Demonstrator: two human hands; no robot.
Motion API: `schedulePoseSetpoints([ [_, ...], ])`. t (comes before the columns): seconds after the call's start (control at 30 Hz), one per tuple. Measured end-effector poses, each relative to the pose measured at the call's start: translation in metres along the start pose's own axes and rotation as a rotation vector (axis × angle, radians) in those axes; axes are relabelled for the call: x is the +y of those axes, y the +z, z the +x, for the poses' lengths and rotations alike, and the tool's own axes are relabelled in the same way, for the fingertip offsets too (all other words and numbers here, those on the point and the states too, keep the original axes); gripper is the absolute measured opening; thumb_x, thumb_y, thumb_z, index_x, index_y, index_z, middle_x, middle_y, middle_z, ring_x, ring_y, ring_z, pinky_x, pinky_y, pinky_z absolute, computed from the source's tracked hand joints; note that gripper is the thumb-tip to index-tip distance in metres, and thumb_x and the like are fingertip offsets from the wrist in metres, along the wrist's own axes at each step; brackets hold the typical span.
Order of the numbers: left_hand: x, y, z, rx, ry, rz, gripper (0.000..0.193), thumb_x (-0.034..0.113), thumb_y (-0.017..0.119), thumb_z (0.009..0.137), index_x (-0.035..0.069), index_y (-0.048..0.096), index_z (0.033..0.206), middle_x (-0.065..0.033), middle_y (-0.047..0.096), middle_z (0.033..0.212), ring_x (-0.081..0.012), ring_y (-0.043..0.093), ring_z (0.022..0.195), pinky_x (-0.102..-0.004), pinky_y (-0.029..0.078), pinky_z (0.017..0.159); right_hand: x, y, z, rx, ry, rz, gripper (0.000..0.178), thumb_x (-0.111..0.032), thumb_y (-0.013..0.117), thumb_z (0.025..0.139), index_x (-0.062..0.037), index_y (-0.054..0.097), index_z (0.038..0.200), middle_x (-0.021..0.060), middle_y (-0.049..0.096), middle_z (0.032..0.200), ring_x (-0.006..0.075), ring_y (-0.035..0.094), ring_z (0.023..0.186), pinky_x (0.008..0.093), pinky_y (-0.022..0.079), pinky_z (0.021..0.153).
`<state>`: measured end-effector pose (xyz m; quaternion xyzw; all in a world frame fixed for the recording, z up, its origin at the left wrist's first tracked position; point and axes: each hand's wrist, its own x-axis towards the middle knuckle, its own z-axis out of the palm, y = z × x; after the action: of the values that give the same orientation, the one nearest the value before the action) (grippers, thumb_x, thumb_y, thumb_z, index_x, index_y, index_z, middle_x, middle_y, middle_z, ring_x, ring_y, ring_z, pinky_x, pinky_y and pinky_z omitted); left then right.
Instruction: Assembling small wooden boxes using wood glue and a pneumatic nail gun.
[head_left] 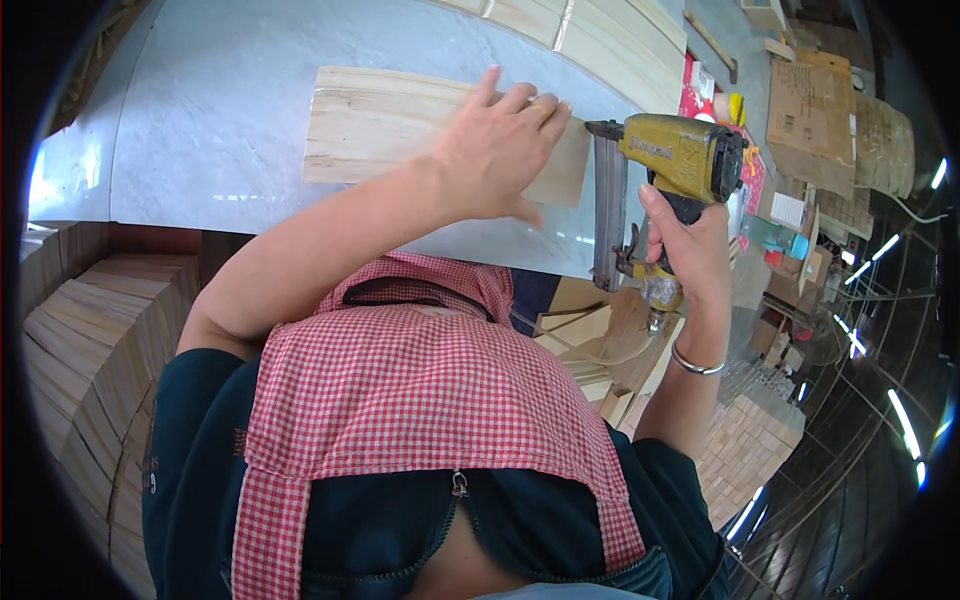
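A pale wooden board (375,125) lies flat on the grey marbled tabletop (220,120). My left hand (500,145) rests over the board's right part with its fingers spread, a ring on one finger. In my right hand (690,240) is a yellow and black nail gun (680,155), gripped by its handle. Its dark nose meets the right end of the board, though I cannot tell if it touches. The gun's long grey magazine (608,210) runs down toward the table's near edge.
More pale boards (610,40) lie at the table's far side. Stacked wood (110,330) stands below on the left. Beyond the table at right are cardboard boxes (810,120), small items on a red cloth, and stacked wooden blocks (750,455). Wood pieces (600,340) sit below the near edge.
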<state>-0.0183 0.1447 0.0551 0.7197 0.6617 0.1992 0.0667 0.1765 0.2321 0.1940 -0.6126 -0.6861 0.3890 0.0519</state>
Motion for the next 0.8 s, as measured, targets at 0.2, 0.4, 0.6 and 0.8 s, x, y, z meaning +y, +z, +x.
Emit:
schedulePoseSetpoints([
  [0.2,-0.079,-0.069,-0.09,-0.021,-0.15,0.308,0.099,0.041,0.091,0.059,0.002,0.053,0.141,-0.0125,0.056,0.14,-0.0288,0.052,0.13,-0.0519,0.037,0.116,0.006,-0.001,-0.029,0.073,-0.02,-0.003,0.023,-0.019,0.077,0.09,0.0019,0.068,0.093,0.001,0.058,0.059,0.0088,0.051,0.044,0.0219,0.041,0.042],
  [0.4,-0.078,-0.056,-0.081,0.132,-0.113,0.271,0.079,0.032,0.089,0.055,0.002,0.064,0.124,-0.0098,0.066,0.116,-0.0272,0.063,0.101,-0.0374,0.051,0.1,0.01,0.013,-0.061,0.062,-0.07,0.085,0.02,-0.014,0.078,0.088,0.0019,0.067,0.094,0.0017,0.06,0.063,0.0087,0.051,0.045,0.0216,0.041,0.042],
  [0.6,-0.051,-0.041,-0.056,0.077,-0.2,0.172,0.084,0.032,0.087,0.056,0.001,0.06,0.129,-0.0116,0.064,0.123,-0.0274,0.06,0.106,-0.0365,0.051,0.1,0.014,0.028,-0.075,-0.016,-0.042,0.077,0.019,-0.012,0.078,0.088,0.0016,0.067,0.094,0.0022,0.061,0.064,0.0086,0.05,0.045,0.0215,0.04,0.041],
  [0.8,-0.05,-0.042,-0.054,0.003,-0.246,0.129,0.091,0.031,0.087,0.056,0.001,0.057,0.136,-0.0126,0.061,0.13,-0.0279,0.059,0.113,-0.0367,0.049,0.103,0.015,0.033,-0.073,-0.043,-0.042,0.074,0.019,-0.013,0.077,0.089,0.0015,0.067,0.094,0.0024,0.06,0.063,0.0086,0.05,0.044,0.0217,0.04,0.041],
])
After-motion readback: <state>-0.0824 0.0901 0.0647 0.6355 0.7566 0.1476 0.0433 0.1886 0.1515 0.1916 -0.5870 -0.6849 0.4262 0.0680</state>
